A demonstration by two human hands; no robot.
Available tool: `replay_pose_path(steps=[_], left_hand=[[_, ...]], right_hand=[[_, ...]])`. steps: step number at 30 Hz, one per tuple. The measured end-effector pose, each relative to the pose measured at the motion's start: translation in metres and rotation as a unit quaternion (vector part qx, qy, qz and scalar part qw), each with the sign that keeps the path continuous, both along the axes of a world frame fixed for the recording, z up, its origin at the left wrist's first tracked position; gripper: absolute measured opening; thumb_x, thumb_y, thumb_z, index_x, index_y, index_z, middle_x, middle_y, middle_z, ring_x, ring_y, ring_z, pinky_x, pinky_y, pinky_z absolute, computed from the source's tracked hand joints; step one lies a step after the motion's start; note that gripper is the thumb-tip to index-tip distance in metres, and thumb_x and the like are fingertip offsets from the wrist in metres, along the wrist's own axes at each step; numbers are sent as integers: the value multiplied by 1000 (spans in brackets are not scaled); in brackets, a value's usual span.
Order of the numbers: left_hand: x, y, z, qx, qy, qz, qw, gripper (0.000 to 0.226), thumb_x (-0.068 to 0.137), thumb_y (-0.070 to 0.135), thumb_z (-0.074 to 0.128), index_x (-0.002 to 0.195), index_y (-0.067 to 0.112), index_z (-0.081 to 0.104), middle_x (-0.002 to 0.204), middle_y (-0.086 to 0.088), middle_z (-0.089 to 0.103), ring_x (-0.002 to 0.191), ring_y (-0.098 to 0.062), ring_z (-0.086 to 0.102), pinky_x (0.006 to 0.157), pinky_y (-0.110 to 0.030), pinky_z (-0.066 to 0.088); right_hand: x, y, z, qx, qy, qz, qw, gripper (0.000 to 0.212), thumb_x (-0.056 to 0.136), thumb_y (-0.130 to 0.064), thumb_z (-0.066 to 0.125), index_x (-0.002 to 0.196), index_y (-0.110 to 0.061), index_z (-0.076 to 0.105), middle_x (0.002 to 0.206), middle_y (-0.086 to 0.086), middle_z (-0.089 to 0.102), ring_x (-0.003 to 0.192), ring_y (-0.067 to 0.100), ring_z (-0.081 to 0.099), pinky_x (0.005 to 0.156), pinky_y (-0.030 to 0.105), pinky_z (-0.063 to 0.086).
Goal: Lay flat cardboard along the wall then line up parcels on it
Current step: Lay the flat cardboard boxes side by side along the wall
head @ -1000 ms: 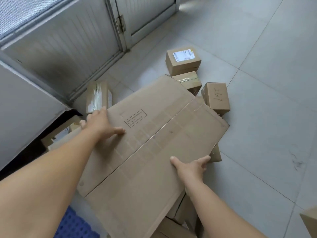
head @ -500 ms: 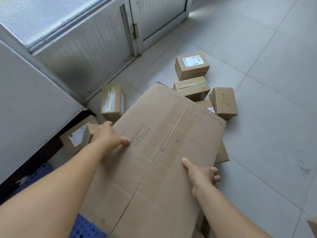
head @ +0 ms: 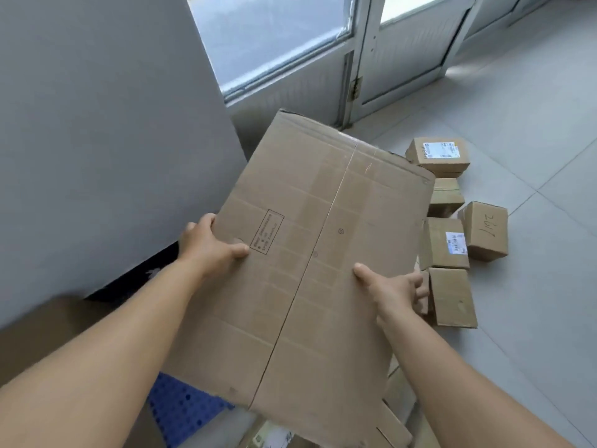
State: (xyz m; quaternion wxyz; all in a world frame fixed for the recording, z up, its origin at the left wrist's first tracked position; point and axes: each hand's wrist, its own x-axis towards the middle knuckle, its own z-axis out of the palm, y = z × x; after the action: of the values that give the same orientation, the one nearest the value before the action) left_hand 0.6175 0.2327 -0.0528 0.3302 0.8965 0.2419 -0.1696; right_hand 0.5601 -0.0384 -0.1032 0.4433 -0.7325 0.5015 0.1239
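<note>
A large flattened cardboard sheet (head: 310,253) is held up off the floor, its far edge tilted toward the door. My left hand (head: 210,245) grips its left edge, thumb on top. My right hand (head: 392,287) grips the right edge, thumb on top and fingers curled underneath. Several small brown parcels lie on the tiled floor to the right: one with a white label (head: 437,155), one marked "2617" (head: 484,231), one with a barcode label (head: 445,242) and a plain one (head: 452,297). The sheet hides whatever lies under it.
A grey panel (head: 106,140) stands at the left. Behind the sheet are a glazed door (head: 284,59) and a second door leaf (head: 410,50). A blue perforated mat (head: 184,405) lies below the sheet, beside a brown box (head: 38,324) at lower left. More cardboard (head: 397,415) lies underneath.
The sheet has been lifted off the parcels and swung left, toward the grey panel and door. Both hands kept their grip on its edges. The view has tilted up.
</note>
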Motion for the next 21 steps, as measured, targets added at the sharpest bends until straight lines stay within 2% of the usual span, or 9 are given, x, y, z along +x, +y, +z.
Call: replay_pose_path(steps=[5, 7, 10, 12, 14, 17, 21], left_hand=[[-71, 62, 14, -26, -28, 97, 995, 76, 69, 34, 81, 133, 24, 43, 124, -4, 42, 118, -27, 45, 98, -37, 41], [-103, 89, 7, -52, -36, 143, 988, 75, 67, 33, 82, 131, 24, 44, 118, 0, 41, 116, -25, 47, 96, -37, 42], [-147, 130, -8, -82, -27, 209, 974, 83, 64, 36, 82, 135, 25, 40, 120, 3, 41, 114, -24, 49, 98, -44, 45], [-173, 155, -21, -87, -22, 257, 962, 82, 61, 38, 83, 131, 26, 40, 123, 3, 43, 112, -22, 50, 97, -43, 46], [-195, 178, -33, -81, -24, 295, 952, 90, 61, 37, 83, 137, 24, 38, 131, -1, 44, 116, -23, 50, 100, -44, 45], [-221, 208, -51, -90, -23, 343, 935, 97, 67, 29, 82, 147, 22, 27, 138, 0, 40, 125, -23, 45, 103, -40, 41], [-249, 238, -77, -93, -14, 384, 919, 109, 57, 38, 81, 148, 23, 23, 145, 0, 38, 128, -22, 44, 105, -44, 41]], right_hand=[[-4, 55, 31, -28, -25, 110, 993, 106, 59, -49, 81, 139, -12, 22, 136, 10, 25, 125, 36, 31, 103, 52, 35], [-4, 82, 38, -33, -43, 152, 987, 105, 61, -46, 82, 140, -11, 21, 138, 12, 25, 127, 36, 30, 106, 51, 32], [-3, 128, 42, -34, -56, 221, 973, 112, 64, -43, 82, 147, -13, 14, 147, 14, 20, 138, 37, 21, 113, 50, 23], [-5, 162, 39, -25, -61, 261, 963, 117, 65, -43, 84, 151, -14, 9, 154, 14, 13, 142, 37, 14, 116, 48, 17], [-8, 193, 30, -10, -63, 294, 954, 117, 64, -42, 84, 151, -15, 10, 155, 13, 12, 143, 36, 12, 117, 47, 15], [-16, 231, 13, 9, -60, 339, 939, 110, 66, -41, 84, 149, -17, 16, 151, 9, 16, 140, 32, 15, 117, 44, 17], [-23, 272, -15, 23, -39, 392, 919, 106, 67, -43, 82, 147, -23, 16, 148, 6, 20, 136, 32, 22, 114, 46, 24]])
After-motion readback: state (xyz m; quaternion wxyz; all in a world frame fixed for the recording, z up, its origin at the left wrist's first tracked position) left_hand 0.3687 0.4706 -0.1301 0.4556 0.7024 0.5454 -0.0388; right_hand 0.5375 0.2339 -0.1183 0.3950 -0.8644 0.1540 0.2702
